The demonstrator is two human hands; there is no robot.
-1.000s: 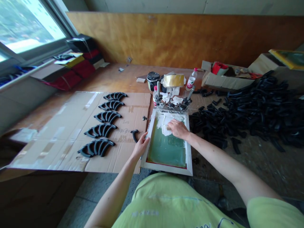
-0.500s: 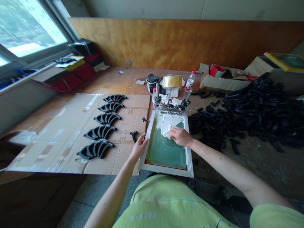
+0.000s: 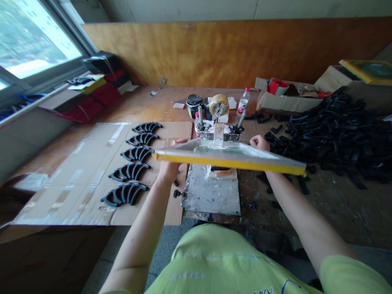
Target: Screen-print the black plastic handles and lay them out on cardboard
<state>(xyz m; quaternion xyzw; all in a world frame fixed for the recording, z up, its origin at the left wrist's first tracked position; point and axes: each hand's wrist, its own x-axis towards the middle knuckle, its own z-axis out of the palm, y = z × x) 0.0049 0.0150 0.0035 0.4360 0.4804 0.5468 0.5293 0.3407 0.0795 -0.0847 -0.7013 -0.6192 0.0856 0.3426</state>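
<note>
Right now, reading the dial from the middle of the yellow-edged screen frame point(image 3: 228, 163), I have it tilted up in front of me, its near edge well off the metal plate point(image 3: 211, 194) at six to seven o'clock. My left hand point(image 3: 169, 167) is clamped on the frame's side at nine o'clock, fingers showing past its far rim, the rest partly hidden. My right hand point(image 3: 259, 143) sits at two o'clock, just past the opposite side, fingers curled in; I can't tell whether it holds anything.

Under the raised edge, a small black part point(image 3: 219, 168) lies on the plate, with an orange piece point(image 3: 223, 173) just beside it. A black knob point(image 3: 177, 194) juts from the plate's side at eight o'clock. At twelve, the hinge clamp point(image 3: 231, 134) joins the frame, and behind it stand a roll of tape point(image 3: 219, 105) and a dark-lidded tub point(image 3: 194, 105). A red-capped bottle point(image 3: 243, 102) stands near twelve to one.

At nine o'clock, five rows of black curved pieces point(image 3: 125, 193) fan out on a cardboard sheet point(image 3: 79, 171) over the bench point(image 3: 143, 102). Toward two to three, a big heap of black parts point(image 3: 339, 126) spreads across the bench, below an open carton point(image 3: 288, 102).
</note>
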